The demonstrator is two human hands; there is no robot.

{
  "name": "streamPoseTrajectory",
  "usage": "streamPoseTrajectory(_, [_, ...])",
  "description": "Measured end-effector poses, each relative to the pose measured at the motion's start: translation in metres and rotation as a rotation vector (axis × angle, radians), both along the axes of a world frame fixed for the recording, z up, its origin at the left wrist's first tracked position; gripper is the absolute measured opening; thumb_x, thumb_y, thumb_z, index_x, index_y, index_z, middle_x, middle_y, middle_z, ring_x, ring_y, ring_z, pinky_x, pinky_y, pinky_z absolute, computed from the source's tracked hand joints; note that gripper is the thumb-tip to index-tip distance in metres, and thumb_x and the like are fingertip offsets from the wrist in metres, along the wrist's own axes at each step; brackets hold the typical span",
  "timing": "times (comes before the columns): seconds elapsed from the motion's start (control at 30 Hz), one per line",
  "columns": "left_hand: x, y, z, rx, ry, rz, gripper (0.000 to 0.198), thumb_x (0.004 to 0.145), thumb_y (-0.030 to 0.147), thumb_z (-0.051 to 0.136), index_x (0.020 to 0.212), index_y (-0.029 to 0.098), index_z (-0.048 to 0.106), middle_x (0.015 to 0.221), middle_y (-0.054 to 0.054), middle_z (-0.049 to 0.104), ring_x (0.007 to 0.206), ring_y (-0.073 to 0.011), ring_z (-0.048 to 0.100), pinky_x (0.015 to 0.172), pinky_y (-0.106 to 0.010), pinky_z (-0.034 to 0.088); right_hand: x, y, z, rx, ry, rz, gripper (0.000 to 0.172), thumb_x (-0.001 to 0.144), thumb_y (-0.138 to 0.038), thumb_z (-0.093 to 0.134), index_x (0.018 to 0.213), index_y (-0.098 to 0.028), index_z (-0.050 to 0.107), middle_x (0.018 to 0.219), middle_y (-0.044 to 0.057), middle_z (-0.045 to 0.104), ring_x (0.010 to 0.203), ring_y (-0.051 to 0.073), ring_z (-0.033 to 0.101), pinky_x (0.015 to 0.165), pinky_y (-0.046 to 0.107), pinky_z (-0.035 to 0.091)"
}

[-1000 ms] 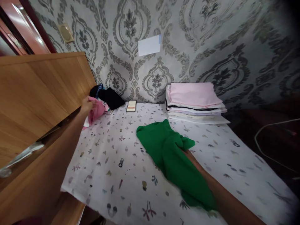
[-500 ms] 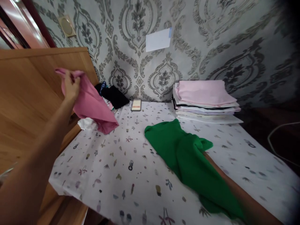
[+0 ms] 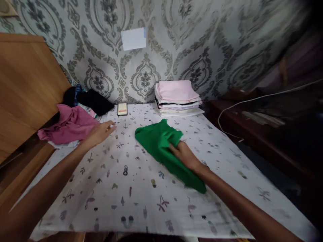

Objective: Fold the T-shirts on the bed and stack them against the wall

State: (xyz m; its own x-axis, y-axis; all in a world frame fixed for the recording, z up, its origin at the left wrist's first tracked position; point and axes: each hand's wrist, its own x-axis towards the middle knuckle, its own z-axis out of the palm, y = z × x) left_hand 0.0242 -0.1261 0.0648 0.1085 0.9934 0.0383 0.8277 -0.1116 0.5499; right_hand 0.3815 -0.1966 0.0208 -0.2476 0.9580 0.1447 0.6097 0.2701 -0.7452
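A green cloth (image 3: 158, 143) lies crumpled in the middle of the patterned bed sheet (image 3: 131, 201). My right hand (image 3: 185, 155) rests on its right side with fingers closed into the fabric. My left hand (image 3: 99, 132) hovers over the sheet with fingers stretched out and nothing in it, just right of a pink cloth (image 3: 69, 124) that lies bunched at the bed's left edge.
A stack of folded linens (image 3: 178, 99) with a pink one on top stands at the back by the wallpapered wall. Dark clothes (image 3: 87, 99) and a small box (image 3: 122, 108) lie at the back left. A wooden headboard (image 3: 25, 84) runs along the left. Dark furniture with a white cable (image 3: 239, 104) is on the right.
My left hand lifted the pink cloth, dropped it at the left edge and moved right, empty. My right hand pulled the green cloth toward the middle. The view shifted right.
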Motion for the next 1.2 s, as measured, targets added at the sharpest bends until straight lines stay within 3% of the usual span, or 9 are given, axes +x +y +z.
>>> streamPoseTrajectory(0.13, [0.063, -0.018, 0.008, -0.125, -0.509, -0.093, 0.070, 0.081, 0.079, 0.047, 0.120, 0.021, 0.058, 0.120, -0.014, 0.069, 0.106, -0.0304, 0.068, 0.076, -0.038, 0.053, -0.051, -0.054, 0.026, 0.281, -0.445, 0.455, 0.028, 0.094, -0.019, 0.054, 0.120, -0.014, 0.064, 0.111, 0.014, 0.071, 0.105, 0.029, 0.065, 0.093, 0.044, 0.052])
streamPoseTrajectory(0.27, [0.057, -0.033, 0.002, -0.146, -0.592, 0.024, 0.079, 0.076, 0.084, 0.051, 0.120, 0.019, 0.060, 0.127, -0.015, 0.066, 0.115, -0.0328, 0.064, 0.087, -0.044, 0.052, -0.069, -0.096, 0.027, 0.343, -0.541, 0.690, 0.053, 0.095, -0.032, 0.062, 0.144, -0.016, 0.048, 0.124, 0.015, 0.066, 0.118, 0.028, 0.059, 0.101, 0.046, 0.047])
streamPoseTrajectory(0.37, [0.034, -0.049, -0.009, -0.169, -0.578, 0.091, 0.081, 0.075, 0.085, 0.051, 0.117, 0.018, 0.062, 0.123, -0.016, 0.067, 0.114, -0.0342, 0.064, 0.091, -0.048, 0.050, -0.053, -0.109, 0.015, 0.243, -0.415, 0.600, 0.060, 0.099, -0.042, 0.056, 0.151, -0.015, 0.041, 0.121, 0.016, 0.067, 0.116, 0.027, 0.060, 0.100, 0.046, 0.048])
streamPoseTrajectory(0.5, [0.010, -0.080, -0.020, -0.205, -0.440, 0.027, 0.074, 0.076, 0.082, 0.053, 0.115, 0.020, 0.063, 0.127, -0.014, 0.066, 0.121, -0.0336, 0.060, 0.097, -0.045, 0.049, -0.021, -0.107, 0.006, 0.023, 0.070, 0.299, 0.059, 0.100, -0.055, 0.044, 0.148, -0.022, 0.049, 0.116, 0.012, 0.071, 0.102, 0.026, 0.066, 0.088, 0.045, 0.056])
streamPoseTrajectory(0.63, [-0.003, -0.112, -0.031, -0.216, -0.101, -0.106, 0.074, 0.073, 0.073, 0.063, 0.127, 0.023, 0.057, 0.138, -0.013, 0.059, 0.129, -0.0352, 0.053, 0.101, -0.044, 0.046, 0.010, -0.094, 0.009, -0.095, 0.601, -0.111, 0.045, 0.093, -0.058, 0.055, 0.117, -0.025, 0.072, 0.102, 0.007, 0.074, 0.090, 0.022, 0.068, 0.079, 0.040, 0.058])
streamPoseTrajectory(0.77, [-0.009, -0.134, -0.042, -0.172, 0.196, -0.065, 0.077, 0.073, 0.065, 0.062, 0.136, 0.022, 0.051, 0.135, -0.015, 0.059, 0.122, -0.0367, 0.056, 0.097, -0.044, 0.045, 0.044, -0.084, 0.017, 0.003, 0.785, -0.345, 0.029, 0.079, -0.047, 0.075, 0.096, -0.023, 0.076, 0.090, 0.003, 0.071, 0.077, 0.017, 0.064, 0.069, 0.032, 0.056])
streamPoseTrajectory(0.93, [0.002, -0.148, -0.044, -0.306, 0.260, -0.068, 0.052, 0.076, 0.057, 0.053, 0.111, 0.020, 0.056, 0.085, -0.004, 0.065, 0.080, -0.0256, 0.063, 0.070, -0.034, 0.044, 0.074, -0.085, 0.024, 0.127, 0.784, -0.402, 0.019, 0.075, -0.030, 0.076, 0.093, -0.026, 0.075, 0.083, -0.001, 0.066, 0.069, 0.014, 0.059, 0.060, 0.028, 0.051])
streamPoseTrajectory(1.07, [0.011, -0.154, -0.044, -0.320, 0.201, -0.199, 0.026, 0.074, 0.047, 0.050, 0.080, 0.021, 0.052, 0.075, 0.000, 0.059, 0.072, -0.0203, 0.056, 0.064, -0.030, 0.039, 0.085, -0.091, 0.022, 0.136, 0.723, -0.367, 0.017, 0.078, -0.031, 0.072, 0.095, -0.026, 0.074, 0.078, -0.001, 0.065, 0.065, 0.015, 0.058, 0.055, 0.027, 0.050])
streamPoseTrajectory(1.2, [0.009, -0.132, -0.030, -0.208, 0.090, -0.260, 0.022, 0.076, 0.044, 0.049, 0.075, 0.022, 0.048, 0.067, 0.002, 0.051, 0.064, -0.0170, 0.048, 0.060, -0.028, 0.036, 0.095, -0.084, 0.028, 0.231, 0.591, -0.297, 0.020, 0.084, -0.035, 0.067, 0.100, -0.026, 0.074, 0.085, 0.001, 0.068, 0.069, 0.017, 0.062, 0.059, 0.031, 0.054])
